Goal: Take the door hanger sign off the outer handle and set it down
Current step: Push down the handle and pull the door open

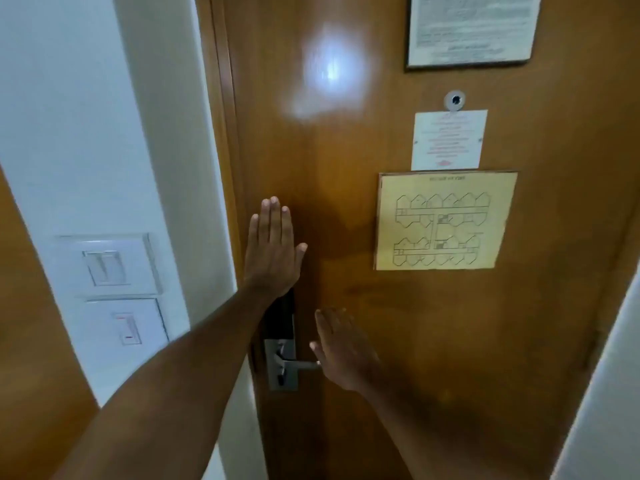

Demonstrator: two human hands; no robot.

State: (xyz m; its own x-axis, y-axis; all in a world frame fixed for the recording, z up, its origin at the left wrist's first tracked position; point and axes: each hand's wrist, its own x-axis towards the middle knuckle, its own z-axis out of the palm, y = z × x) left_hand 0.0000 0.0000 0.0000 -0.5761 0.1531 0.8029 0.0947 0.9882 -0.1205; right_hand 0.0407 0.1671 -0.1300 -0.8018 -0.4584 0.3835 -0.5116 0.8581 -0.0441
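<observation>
I face the inside of a closed brown wooden door [346, 168]. My left hand [273, 247] lies flat against the door above the lock, fingers straight and together. My right hand [343, 351] hovers open over the end of the inner metal lever handle [304, 364], fingers extended, covering its tip. The handle sits on a steel lock plate [281, 363] below a black reader panel [281, 317]. No door hanger sign is in view; the outer handle is hidden behind the door.
A yellow floor plan [443, 221], a white notice [448, 140], a peephole [454, 99] and a framed notice [472, 29] are fixed to the door. Two white light switches [107, 265] sit on the wall left of the door frame.
</observation>
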